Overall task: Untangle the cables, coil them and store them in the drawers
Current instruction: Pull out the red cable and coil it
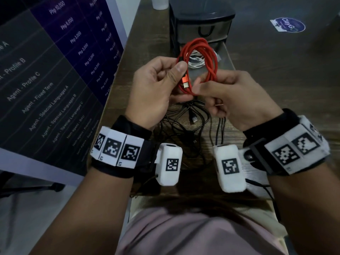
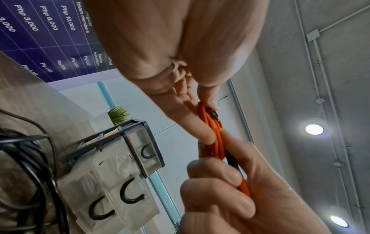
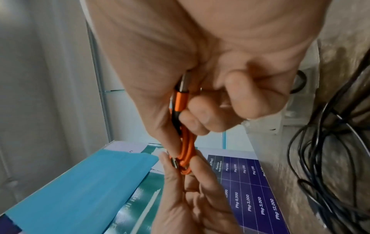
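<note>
Red cable (image 1: 199, 61), coiled, is up above the tabletop (image 1: 147, 46), left hand (image 1: 156, 89) pinching one side, right hand (image 1: 231, 96) gripping the other, fingers curled tight. Beyond it, the drawer unit's (image 1: 202, 24) pulled-out drawer (image 1: 227, 54) holds a white cable (image 1: 196, 61). Black cables (image 1: 184, 126) sprawl tangled below the wrists, partly hidden.

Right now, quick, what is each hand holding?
Left hand: closed, pinching the red cable coil near its plug.
Right hand: closed, gripping the same red cable coil.
</note>
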A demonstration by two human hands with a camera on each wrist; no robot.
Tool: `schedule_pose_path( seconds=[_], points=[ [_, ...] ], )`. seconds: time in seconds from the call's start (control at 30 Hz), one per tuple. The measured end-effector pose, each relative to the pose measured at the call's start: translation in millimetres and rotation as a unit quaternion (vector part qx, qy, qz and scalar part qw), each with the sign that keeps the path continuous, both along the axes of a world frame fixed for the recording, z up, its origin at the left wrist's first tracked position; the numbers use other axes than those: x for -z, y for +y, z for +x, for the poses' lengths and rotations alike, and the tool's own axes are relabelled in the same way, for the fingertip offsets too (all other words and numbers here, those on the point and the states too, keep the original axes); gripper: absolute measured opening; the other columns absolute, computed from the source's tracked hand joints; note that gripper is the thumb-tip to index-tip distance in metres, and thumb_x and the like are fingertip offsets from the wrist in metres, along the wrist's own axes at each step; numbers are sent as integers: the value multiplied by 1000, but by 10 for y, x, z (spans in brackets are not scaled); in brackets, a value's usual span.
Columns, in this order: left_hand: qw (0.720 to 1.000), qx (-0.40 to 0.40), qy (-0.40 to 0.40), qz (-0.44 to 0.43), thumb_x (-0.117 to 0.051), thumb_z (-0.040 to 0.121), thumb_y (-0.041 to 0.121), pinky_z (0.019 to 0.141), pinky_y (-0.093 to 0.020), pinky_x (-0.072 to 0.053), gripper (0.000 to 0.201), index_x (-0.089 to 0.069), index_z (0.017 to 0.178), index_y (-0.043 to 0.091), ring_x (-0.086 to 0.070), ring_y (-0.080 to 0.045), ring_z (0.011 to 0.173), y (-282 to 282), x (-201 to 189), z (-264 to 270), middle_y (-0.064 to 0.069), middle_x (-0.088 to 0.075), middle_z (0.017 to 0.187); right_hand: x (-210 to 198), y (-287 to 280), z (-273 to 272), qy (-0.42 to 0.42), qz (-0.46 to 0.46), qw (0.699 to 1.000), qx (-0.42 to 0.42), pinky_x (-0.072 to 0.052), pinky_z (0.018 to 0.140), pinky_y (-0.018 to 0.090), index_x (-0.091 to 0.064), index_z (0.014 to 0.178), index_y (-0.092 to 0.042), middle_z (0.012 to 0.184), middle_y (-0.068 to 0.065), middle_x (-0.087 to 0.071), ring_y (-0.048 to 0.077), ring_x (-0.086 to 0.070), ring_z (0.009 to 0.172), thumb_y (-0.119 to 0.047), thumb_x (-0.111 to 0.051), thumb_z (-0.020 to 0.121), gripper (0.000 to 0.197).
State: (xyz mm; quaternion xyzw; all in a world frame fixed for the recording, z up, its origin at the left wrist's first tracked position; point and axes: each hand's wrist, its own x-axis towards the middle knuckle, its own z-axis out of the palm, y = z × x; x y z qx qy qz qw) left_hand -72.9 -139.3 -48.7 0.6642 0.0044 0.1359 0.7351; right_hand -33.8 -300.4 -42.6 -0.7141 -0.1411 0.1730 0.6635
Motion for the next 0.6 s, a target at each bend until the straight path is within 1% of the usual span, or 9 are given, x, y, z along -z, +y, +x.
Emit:
schedule_pose_path(
  seconds=[0.1, 0.17, 0.2, 0.27, 0.3, 0.37, 0.47, 0.53, 0.6],
  points=[
    [1000, 0, -2, 7, -55, 99, 14, 54, -24, -56, 10, -61, 98, 6, -70, -13, 67, -26, -14, -2, 1, -69, 74, 8, -34, 10, 53, 63, 995, -50, -23, 42, 22, -68, 80, -20, 53, -5, -44, 10, -35, 43, -16, -74, 80, 7],
    [1000, -14, -15, 14, -56, 99, 14, 55, -24, -56, 10, -61, 96, 6, -69, -12, 67, -36, -16, 13, 1, -68, 73, -7, -21, -1, 29, 47, 997, -46, -26, 41, 20, -67, 82, -17, 52, -8, -50, 7, -36, 40, -17, -79, 71, 16],
    [999, -23, -25, 26, -57, 98, 14, 56, -23, -54, 9, -61, 95, 6, -68, -10, 66, -40, -18, 24, 4, -68, 70, -2, -6, -10, 3, 28, 999, -34, -29, 40, 19, -66, 83, -15, 53, -9, -53, 5, -39, 40, -14, -81, 69, 21],
    [997, -29, -47, 55, -62, 95, 13, 57, -19, -51, 6, -62, 93, 7, -65, -4, 63, -55, -30, 39, 8, -67, 65, 22, 22, -19, -36, 1, 999, -5, -34, 42, 14, -66, 87, -12, 55, -10, -58, 3, -44, 41, -10, -83, 71, 23],
    [996, -25, -53, 64, -63, 94, 12, 57, -18, -51, 6, -62, 93, 7, -65, -3, 62, -61, -40, 39, 9, -67, 65, 39, 29, -18, -39, -2, 999, 7, -34, 42, 16, -67, 90, -11, 56, -9, -59, 5, -45, 43, -11, -83, 73, 24],
    [996, -10, -51, 68, -63, 94, 12, 56, -21, -53, 4, -63, 93, 8, -66, -4, 63, -52, -64, 23, 8, -68, 65, 78, 31, -15, -27, 12, 999, 15, -32, 43, 21, -68, 90, -14, 60, -5, -59, 11, -45, 46, -14, -84, 72, 24],
    [998, 14, -33, 57, -61, 95, 9, 55, -25, -56, 3, -63, 95, 7, -68, -10, 65, -32, -87, 0, 4, -69, 67, 110, 19, -9, 7, 38, 999, -1, -32, 45, 23, -68, 84, -20, 71, 3, -59, 14, -46, 50, -21, -85, 68, 23],
    [998, 16, -27, 51, -60, 96, 8, 54, -25, -57, 4, -63, 95, 6, -69, -10, 64, -23, -99, -2, 4, -69, 67, 108, 13, -17, 22, 56, 998, -12, -32, 45, 24, -67, 83, -20, 72, 2, -63, 14, -47, 51, -25, -82, 67, 23],
    [999, 13, -19, 45, -59, 97, 9, 53, -26, -57, 6, -64, 96, 6, -69, -13, 64, -17, -108, 4, 2, -70, 69, 89, 15, -28, 38, 77, 996, -19, -31, 44, 23, -67, 84, -18, 67, -4, -64, 13, -48, 51, -25, -77, 70, 19]
  ],
)
